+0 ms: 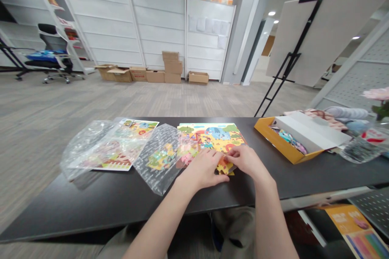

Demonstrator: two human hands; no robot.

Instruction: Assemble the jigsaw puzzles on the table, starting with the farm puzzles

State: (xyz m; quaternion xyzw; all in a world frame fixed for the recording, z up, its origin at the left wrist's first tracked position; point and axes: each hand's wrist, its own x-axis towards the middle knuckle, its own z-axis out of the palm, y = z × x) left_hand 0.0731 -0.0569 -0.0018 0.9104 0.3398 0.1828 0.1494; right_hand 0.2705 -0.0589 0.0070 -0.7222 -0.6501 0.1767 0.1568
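A colourful animal jigsaw puzzle [221,132] with an elephant lies in front of me on the black table. My left hand [205,168] rests over its lower part, fingers lying across and thumb stretched apart near the table edge. At the lower right corner, my right hand [247,162] pinches at a yellow-orange puzzle piece [224,166], close to the left fingertips. The hands partly hide that piece and the picture below it. Just left of the puzzle, a clear plastic bag [161,160] holds loose puzzle pieces.
Farther left, crumpled clear plastic [88,149] covers printed animal sheets [117,164]. On the right stands an open yellow box [281,139] with colourful pieces inside, beside folded cloths [343,113] and a plastic bottle [364,145]. The black table [121,198] has its front edge near my lap.
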